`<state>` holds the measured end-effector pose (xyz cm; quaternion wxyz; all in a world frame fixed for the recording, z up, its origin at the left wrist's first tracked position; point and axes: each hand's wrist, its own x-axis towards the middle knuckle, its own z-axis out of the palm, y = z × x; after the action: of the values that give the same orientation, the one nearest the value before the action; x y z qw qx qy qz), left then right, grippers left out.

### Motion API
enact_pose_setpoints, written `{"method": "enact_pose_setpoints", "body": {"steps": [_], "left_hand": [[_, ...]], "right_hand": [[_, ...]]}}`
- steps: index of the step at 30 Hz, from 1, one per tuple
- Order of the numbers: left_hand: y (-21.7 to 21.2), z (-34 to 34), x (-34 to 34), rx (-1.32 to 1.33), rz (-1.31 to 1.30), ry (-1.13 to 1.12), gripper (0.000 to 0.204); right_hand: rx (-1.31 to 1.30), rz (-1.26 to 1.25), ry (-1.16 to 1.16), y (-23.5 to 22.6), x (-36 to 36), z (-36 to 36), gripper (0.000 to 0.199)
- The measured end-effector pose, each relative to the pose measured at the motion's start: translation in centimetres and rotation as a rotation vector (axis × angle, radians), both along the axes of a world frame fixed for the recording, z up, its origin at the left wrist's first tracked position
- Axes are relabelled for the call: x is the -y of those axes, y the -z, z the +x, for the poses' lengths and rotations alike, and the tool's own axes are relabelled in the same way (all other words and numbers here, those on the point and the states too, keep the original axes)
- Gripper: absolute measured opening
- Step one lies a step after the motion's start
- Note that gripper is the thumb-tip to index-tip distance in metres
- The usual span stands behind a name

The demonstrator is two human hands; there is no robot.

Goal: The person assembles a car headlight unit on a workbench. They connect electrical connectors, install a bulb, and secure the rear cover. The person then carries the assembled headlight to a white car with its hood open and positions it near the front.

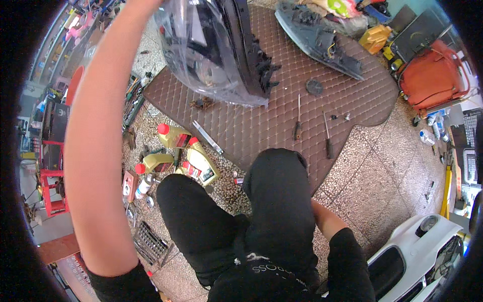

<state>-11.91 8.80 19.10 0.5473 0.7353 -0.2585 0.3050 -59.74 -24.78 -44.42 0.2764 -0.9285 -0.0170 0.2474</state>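
Note:
My left forearm [98, 151] stretches up along the left side, and its hand lies beyond the top edge. Next to that wrist a car headlight [201, 60] with a clear lens and black housing is tilted up over the mat; clear plastic film hangs about it. Whether my left hand grips it is out of sight. Bent in beside my right knee, my right forearm [329, 221] shows, while the leg hides the fingers. A brown quilted mat [241, 131] bears two screwdrivers [298, 128], a round black cap [314, 87] and small loose parts [347, 117].
Another headlight [322, 45] lies at the mat's far right. Several oil bottles [204, 163] stand left of my knees, near a slim metal tool [207, 137] and a socket set [150, 241]. A red-orange seat [430, 78] is at right, a white bumper [402, 236] at lower right.

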Motion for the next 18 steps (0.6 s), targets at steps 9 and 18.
{"method": "enact_pose_setpoints", "body": {"steps": [9,18], "left_hand": [[2.6,-4.4,-4.9,-0.010,0.375,-0.395,0.051],[5.7,-7.1,-10.7,0.019,0.194,-0.310,0.035]], "right_hand": [[0.219,0.786,1.150,-14.8,6.4,7.9,0.045],[0.082,1.790,0.814,-33.8,-3.0,29.3,0.035]]}}
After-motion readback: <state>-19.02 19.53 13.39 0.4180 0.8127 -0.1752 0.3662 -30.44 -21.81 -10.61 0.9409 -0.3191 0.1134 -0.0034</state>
